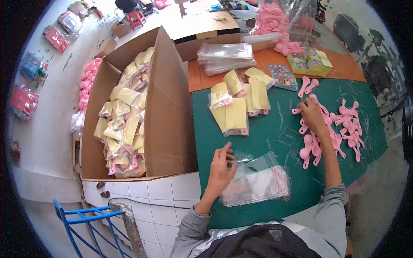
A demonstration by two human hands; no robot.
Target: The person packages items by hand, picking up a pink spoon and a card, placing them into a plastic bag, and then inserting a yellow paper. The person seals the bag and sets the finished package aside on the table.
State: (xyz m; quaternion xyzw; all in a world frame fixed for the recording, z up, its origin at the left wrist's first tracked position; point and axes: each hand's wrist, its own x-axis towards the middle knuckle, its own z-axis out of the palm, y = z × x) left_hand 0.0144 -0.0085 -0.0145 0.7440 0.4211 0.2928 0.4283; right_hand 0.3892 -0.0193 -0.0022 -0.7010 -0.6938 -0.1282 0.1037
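Note:
Over the left side of a pile of clear plastic bags hovers my left hand, with its fingers loosely bent and apart and nothing seen in them. My right hand reaches to the far edge of a heap of pink plastic spoons. Its fingers are closed at a pink spoon whose end sticks out to the left; the fingertips are partly hidden. Two loose pink spoons lie just beyond that hand. Another cluster of pink spoons lies to its right.
Filled packets with yellow cards lie on the green tabletop. At left, a tall cardboard box holds many similar packets. Behind are stacked clear bags, printed cards and a bag of pink pieces. A blue metal frame stands lower left.

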